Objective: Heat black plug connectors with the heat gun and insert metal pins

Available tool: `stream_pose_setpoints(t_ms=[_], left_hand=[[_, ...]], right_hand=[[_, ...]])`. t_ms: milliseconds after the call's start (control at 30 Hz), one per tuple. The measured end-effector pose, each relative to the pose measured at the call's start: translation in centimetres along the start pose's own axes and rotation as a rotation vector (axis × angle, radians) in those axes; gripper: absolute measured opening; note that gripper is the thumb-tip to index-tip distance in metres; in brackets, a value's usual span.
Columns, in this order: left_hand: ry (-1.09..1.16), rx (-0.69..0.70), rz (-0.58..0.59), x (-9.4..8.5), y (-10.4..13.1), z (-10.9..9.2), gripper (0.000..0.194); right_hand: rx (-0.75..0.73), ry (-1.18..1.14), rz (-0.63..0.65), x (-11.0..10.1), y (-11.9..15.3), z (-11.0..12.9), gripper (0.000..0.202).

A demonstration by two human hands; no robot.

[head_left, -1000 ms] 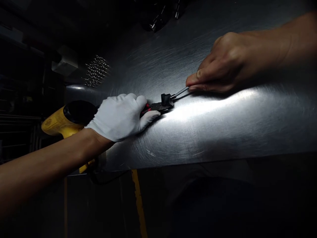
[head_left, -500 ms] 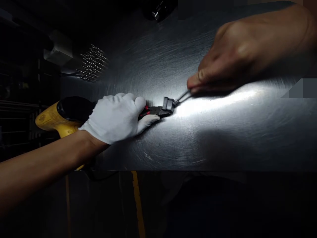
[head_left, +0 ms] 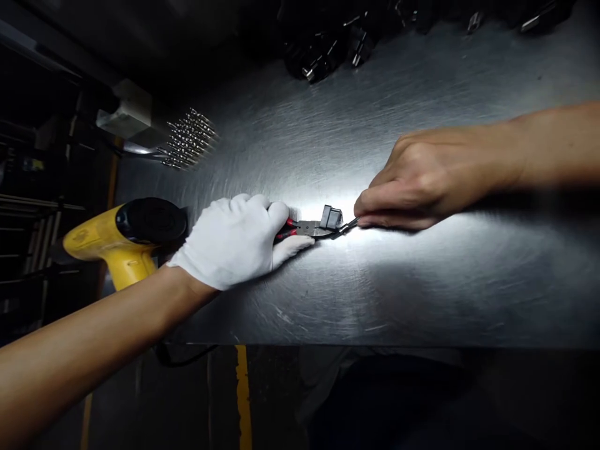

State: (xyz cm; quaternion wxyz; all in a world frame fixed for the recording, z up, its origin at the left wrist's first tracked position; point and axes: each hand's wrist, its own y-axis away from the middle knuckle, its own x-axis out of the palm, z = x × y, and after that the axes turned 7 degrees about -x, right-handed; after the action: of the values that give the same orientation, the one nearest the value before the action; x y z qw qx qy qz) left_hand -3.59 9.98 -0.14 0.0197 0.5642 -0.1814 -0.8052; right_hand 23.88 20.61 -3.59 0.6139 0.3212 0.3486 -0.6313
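In a white glove, my left hand is closed round red-handled pliers low over the metal table. A small black block-shaped part, which looks like a connector, sits at the jaws. From it a short dark wire runs right into the fingertips of my bare right hand. These fingers are pinched together on the wire. What the palm of the right hand may hold is hidden.
A yellow heat gun lies left of my gloved hand. Behind it stand a white block and a bundle of shiny metal tips. Several dark parts with metal ends lie along the far side. The table's front edge is near me.
My right hand has come lower and turned flatter, its wire now nearly level beside the pliers. The left hand keeps its hold. The view has shifted, showing more of the far side.
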Motion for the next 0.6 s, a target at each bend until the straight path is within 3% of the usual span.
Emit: stream_pose_setpoints(t_ms=[367, 500, 600], left_hand=[[-0.001, -0.035, -0.101, 0.0, 0.1, -0.7, 0.080], [-0.016, -0.062, -0.154, -0.3, 0.3, -1.2, 0.077], [-0.017, -0.098, -0.199, -0.2, 0.6, -1.5, 0.073]], right_hand=[[0.102, 0.235, -0.148, 2.1, 1.9, 3.6, 0.032], [0.088, 0.313, -0.254, 3.2, 2.1, 4.5, 0.031], [0.158, 0.278, -0.331, 3.8, 2.1, 5.1, 0.027]])
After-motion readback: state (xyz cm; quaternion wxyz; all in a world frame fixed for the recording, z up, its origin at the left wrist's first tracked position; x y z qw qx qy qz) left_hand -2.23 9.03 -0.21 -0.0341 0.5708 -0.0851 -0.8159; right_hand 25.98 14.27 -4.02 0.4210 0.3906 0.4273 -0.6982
